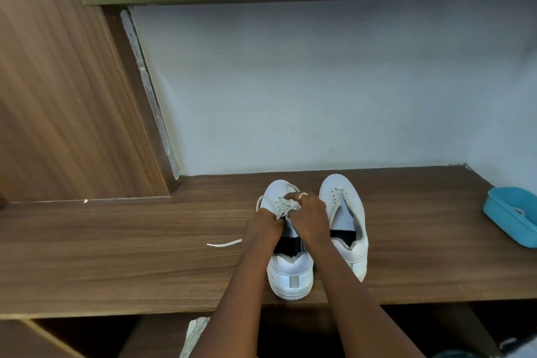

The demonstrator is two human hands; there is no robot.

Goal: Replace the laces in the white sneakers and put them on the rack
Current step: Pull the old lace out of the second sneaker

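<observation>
- Head view: laced sneaker (290,273) standing on the wooden shelf (116,256), toe toward the wall.
- Just right of that sneaker: second sneaker (345,203), facing the same way.
- Over that sneaker's tongue: left hand (264,225) and right hand (309,213), fingers curled, both pinching the white lace (283,206).
- Left of that sneaker: loose lace end (223,244) lying flat.
- Well right of that sneaker: blue tray (511,218).
</observation>
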